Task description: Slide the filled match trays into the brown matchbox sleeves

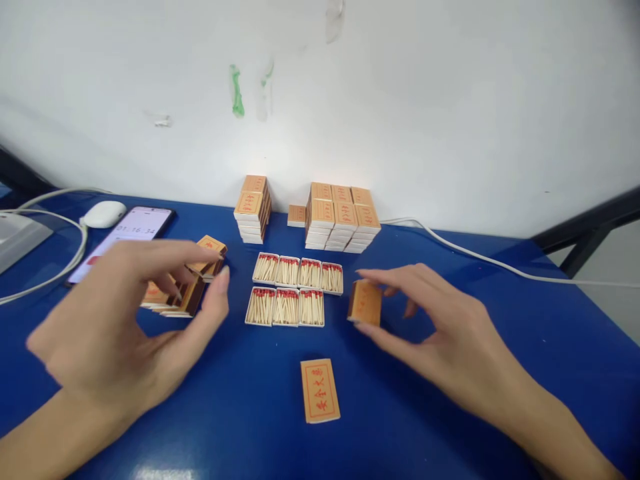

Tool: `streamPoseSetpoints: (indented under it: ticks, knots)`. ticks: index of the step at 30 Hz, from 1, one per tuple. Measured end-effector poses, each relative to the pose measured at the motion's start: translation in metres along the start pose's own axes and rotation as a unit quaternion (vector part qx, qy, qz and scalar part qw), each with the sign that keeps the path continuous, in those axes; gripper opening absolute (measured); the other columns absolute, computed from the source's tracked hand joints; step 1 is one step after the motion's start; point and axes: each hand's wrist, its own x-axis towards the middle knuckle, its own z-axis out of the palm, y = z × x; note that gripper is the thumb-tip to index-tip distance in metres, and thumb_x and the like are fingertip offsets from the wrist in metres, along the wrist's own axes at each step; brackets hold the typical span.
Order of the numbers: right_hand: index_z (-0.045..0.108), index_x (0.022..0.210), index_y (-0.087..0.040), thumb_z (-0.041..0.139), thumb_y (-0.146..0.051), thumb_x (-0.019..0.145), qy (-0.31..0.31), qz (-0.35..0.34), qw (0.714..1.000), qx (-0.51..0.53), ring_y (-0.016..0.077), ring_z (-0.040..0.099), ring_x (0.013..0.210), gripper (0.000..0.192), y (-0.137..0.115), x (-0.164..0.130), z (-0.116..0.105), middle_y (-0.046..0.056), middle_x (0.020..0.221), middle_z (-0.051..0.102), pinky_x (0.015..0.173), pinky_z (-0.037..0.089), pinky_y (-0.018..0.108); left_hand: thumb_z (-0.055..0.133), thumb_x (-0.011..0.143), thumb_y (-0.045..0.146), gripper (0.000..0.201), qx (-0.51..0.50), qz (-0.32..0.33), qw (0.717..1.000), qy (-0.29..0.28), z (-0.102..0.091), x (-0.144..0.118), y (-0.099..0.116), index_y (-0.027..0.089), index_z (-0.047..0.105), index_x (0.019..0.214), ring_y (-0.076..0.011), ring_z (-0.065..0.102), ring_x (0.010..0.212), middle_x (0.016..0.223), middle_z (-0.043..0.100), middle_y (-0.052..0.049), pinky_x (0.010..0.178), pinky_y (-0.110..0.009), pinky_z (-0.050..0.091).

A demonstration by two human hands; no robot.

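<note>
My right hand point(435, 320) pinches a matchbox point(366, 303) between thumb and fingers, right of the open trays. My left hand point(135, 320) is open, thumb and fingers apart, in front of a loose pile of matchbox covers point(193, 297) that it partly hides. Between the hands, two rows of open matchbox trays point(287, 307) are filled with red-tipped matches. Nearest to me, a single matchbox point(320, 391) lies flat with its red characters facing up.
Behind the trays stand a narrow stack of matchboxes point(251, 207) and a wider one point(344, 217), with a low matchbox point(297, 215) between them. A phone point(133, 230), a white earbud case point(103, 214) and a white cable point(465, 257) lie on the blue table near the wall.
</note>
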Motion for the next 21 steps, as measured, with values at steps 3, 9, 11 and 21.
streamPoseSetpoints:
  ticks: [3, 9, 11, 21]
  knots:
    - [0.07, 0.147, -0.024, 0.079, -0.029, 0.109, -0.036, -0.103, 0.991, 0.073, 0.0235, 0.078, 0.11, 0.04, -0.027, -0.005, 0.008, 0.009, 0.129, 0.083, 0.097, 0.068, 0.041, 0.075, 0.11, 0.042, 0.031, 0.133, -0.006, 0.991, 0.028, 0.003, 0.013, -0.001, 0.025, 0.071, 0.136, -0.0387, 0.072, 0.131, 0.135, 0.077, -0.012, 0.114, -0.059, 0.057]
    - [0.074, 0.137, -0.02, 0.081, -0.027, 0.106, -0.094, -0.147, 0.976, 0.133, 0.0209, 0.074, 0.109, 0.033, -0.048, -0.014, 0.024, 0.009, 0.127, 0.082, 0.099, 0.068, 0.037, 0.068, 0.113, 0.049, 0.031, 0.195, -0.036, 0.98, -0.025, 0.007, 0.022, -0.011, 0.023, 0.075, 0.129, -0.0416, 0.068, 0.143, 0.143, 0.075, -0.013, 0.125, -0.061, 0.055]
    - [0.074, 0.138, -0.02, 0.079, -0.024, 0.105, -0.102, -0.147, 0.974, 0.136, 0.0214, 0.073, 0.111, 0.033, -0.047, -0.015, 0.026, 0.01, 0.129, 0.081, 0.099, 0.067, 0.038, 0.065, 0.114, 0.053, 0.04, 0.218, -0.048, 0.973, -0.052, 0.006, 0.021, -0.012, 0.023, 0.072, 0.14, -0.043, 0.067, 0.144, 0.147, 0.071, -0.015, 0.124, -0.061, 0.055]
    - [0.062, 0.157, -0.02, 0.078, -0.024, 0.105, -0.149, -0.126, 0.972, 0.132, 0.0228, 0.071, 0.12, 0.055, -0.039, -0.019, 0.027, 0.01, 0.134, 0.075, 0.106, 0.065, 0.042, 0.06, 0.113, 0.061, 0.05, 0.239, -0.091, 0.957, -0.134, 0.003, 0.031, -0.008, 0.019, 0.076, 0.133, -0.0418, 0.073, 0.126, 0.116, 0.079, -0.015, 0.111, -0.054, 0.058]
